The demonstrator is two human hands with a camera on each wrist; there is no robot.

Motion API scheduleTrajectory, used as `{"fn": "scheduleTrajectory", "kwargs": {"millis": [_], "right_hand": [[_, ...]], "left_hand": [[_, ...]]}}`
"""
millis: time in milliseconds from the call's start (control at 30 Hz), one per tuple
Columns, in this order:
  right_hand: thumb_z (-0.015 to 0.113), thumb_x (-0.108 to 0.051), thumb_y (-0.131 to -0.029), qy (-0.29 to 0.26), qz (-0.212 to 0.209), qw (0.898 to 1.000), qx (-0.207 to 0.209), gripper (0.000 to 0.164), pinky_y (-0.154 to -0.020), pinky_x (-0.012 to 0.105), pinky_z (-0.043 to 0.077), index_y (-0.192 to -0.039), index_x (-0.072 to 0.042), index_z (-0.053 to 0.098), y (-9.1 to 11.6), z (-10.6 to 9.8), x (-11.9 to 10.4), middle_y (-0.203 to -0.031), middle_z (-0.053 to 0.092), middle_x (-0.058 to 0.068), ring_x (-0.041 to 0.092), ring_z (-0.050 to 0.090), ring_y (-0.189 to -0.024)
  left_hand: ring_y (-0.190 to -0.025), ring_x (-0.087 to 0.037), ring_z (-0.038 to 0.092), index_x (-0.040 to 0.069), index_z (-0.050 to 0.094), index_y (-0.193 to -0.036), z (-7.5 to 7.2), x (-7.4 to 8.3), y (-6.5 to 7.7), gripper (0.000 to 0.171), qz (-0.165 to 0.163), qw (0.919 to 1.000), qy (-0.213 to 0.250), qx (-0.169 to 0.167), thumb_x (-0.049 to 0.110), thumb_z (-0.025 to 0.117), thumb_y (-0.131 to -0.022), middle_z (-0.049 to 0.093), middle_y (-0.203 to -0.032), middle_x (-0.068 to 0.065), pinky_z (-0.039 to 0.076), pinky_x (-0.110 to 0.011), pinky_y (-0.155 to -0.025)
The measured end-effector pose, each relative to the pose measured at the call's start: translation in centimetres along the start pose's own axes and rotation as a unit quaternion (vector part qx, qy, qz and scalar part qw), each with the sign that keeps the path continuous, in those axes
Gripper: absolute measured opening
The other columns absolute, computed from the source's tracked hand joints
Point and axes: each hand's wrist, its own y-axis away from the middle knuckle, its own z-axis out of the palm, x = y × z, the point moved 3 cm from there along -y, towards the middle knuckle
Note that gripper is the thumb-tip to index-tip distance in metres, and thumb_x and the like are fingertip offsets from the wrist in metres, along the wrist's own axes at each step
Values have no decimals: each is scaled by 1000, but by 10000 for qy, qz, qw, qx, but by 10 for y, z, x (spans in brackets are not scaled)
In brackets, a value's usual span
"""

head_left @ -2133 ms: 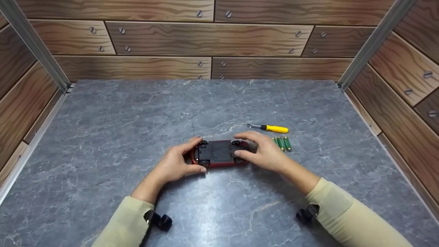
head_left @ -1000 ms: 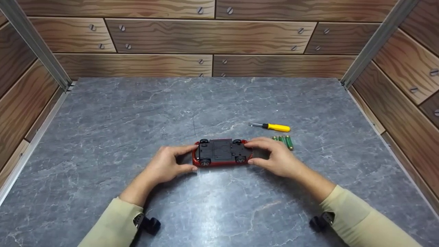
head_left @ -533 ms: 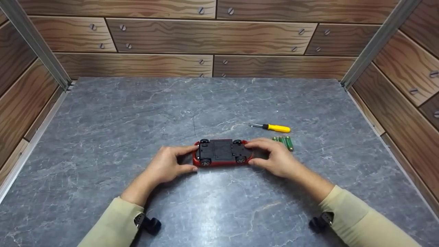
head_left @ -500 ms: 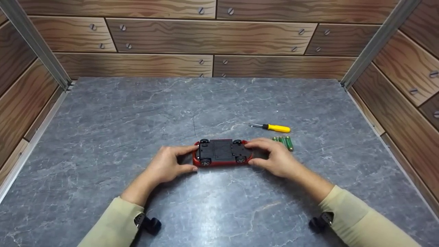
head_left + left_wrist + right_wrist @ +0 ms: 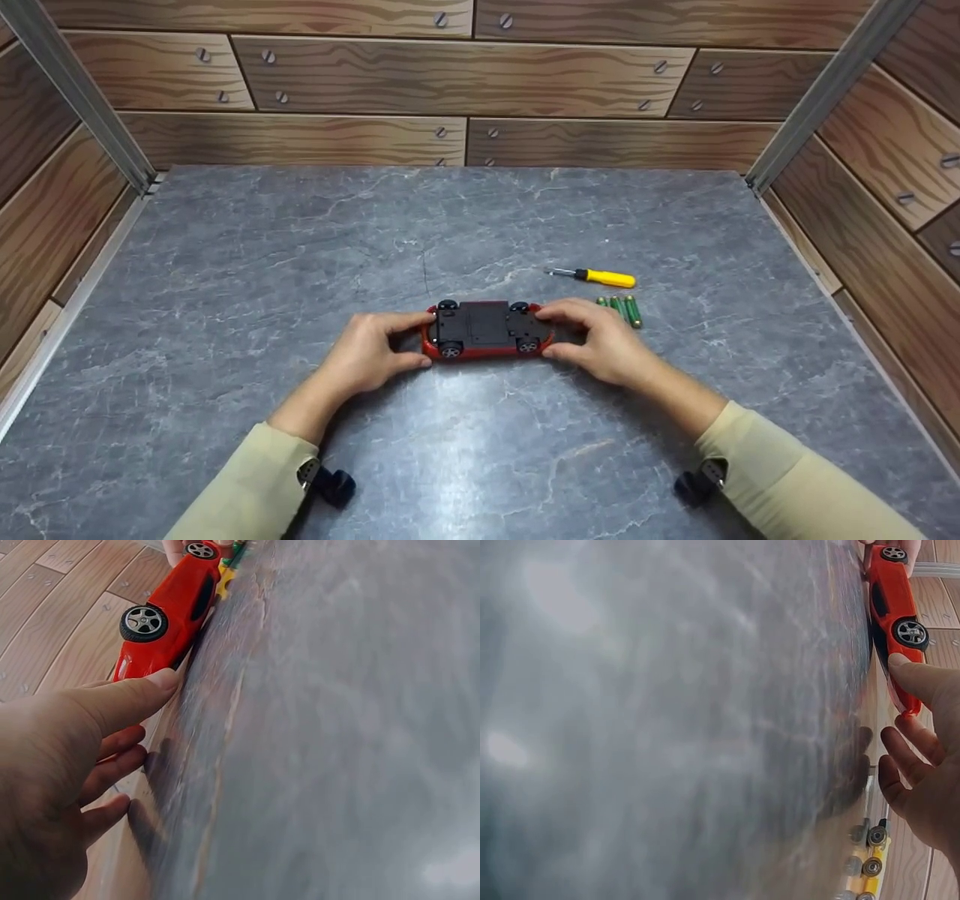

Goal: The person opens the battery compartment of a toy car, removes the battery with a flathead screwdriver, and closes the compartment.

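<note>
A red toy car (image 5: 484,324) lies upside down on the table, its black underside and wheels facing up. My left hand (image 5: 367,351) holds the car's left end between thumb and fingers. At the opposite end, my right hand (image 5: 604,343) grips it the same way. In the left wrist view, the left thumb (image 5: 142,699) presses the side of the red car (image 5: 180,600), while the lower fingers hang free below. The right wrist view has the right thumb (image 5: 915,675) against the car's side (image 5: 891,600); the remaining fingers are loosely bent near its end.
A yellow-handled screwdriver (image 5: 609,279) lies behind the right hand. Several green batteries (image 5: 632,311) stand in a row beside that hand, partly hidden by it. Wood-patterned walls (image 5: 360,75) enclose the grey marbled table (image 5: 315,217) at the back and sides.
Over two seconds ago my right hand reached across the car's right part; it has since drawn right to the end. My left hand also slid left. The car stays put.
</note>
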Motion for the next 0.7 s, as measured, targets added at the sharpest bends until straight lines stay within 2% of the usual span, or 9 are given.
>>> {"fn": "scheduleTrajectory", "kwargs": {"millis": [167, 300, 400, 533, 633, 700], "right_hand": [[92, -17, -84, -80, 22, 9999, 67, 50, -114, 48, 47, -131, -18, 74, 0, 0, 0, -137, 70, 3, 26, 63, -129], [91, -14, -85, -311, 3, 9993, 210, 49, -105, 47, 54, -130, -15, 74, 1, -1, -1, -134, 71, 3, 24, 67, -123], [91, -12, -85, -485, -41, 9981, 365, 47, -97, 46, 58, -128, -12, 75, 2, -6, -3, -131, 74, 3, 22, 70, -115], [91, -9, -84, -762, -104, 9954, 575, 43, -93, 43, 58, -125, -10, 77, 2, -15, -9, -127, 76, 1, 19, 69, -112], [90, -9, -85, -980, -89, 9926, 706, 40, -92, 37, 56, -123, -10, 78, 2, -22, -15, -127, 76, 1, 17, 68, -113], [90, -9, -85, -1046, -18, 9914, 782, 39, -91, 35, 56, -122, -10, 79, 2, -26, -18, -125, 76, 0, 22, 68, -112]], "left_hand": [[-122, -34, 69, 16, 75, -134, 2, 1, -1, 59, -36, 9998, 59, 192, 17, 95, -78, 74, -130, -10, 51, -49, -110], [-118, -32, 72, 14, 74, -135, 0, 4, 0, 61, -31, 9990, 276, 359, 15, 95, -78, 74, -129, -11, 54, -47, -107], [-111, -29, 75, 12, 73, -136, -4, 9, 1, 61, 107, 9971, 599, 468, 12, 94, -79, 75, -127, -11, 57, -44, -101], [-106, -23, 77, 11, 73, -135, -12, 18, 2, 58, 303, 9942, 871, 548, 13, 93, -81, 77, -123, -8, 58, -44, -100], [-108, -20, 75, 14, 74, -135, -19, 25, 2, 56, 306, 9934, 931, 604, 15, 93, -82, 79, -119, -3, 57, -46, -102], [-109, -19, 75, 16, 75, -135, -23, 30, 2, 56, 263, 9926, 1004, 633, 15, 92, -83, 79, -118, -1, 56, -47, -103]]}}
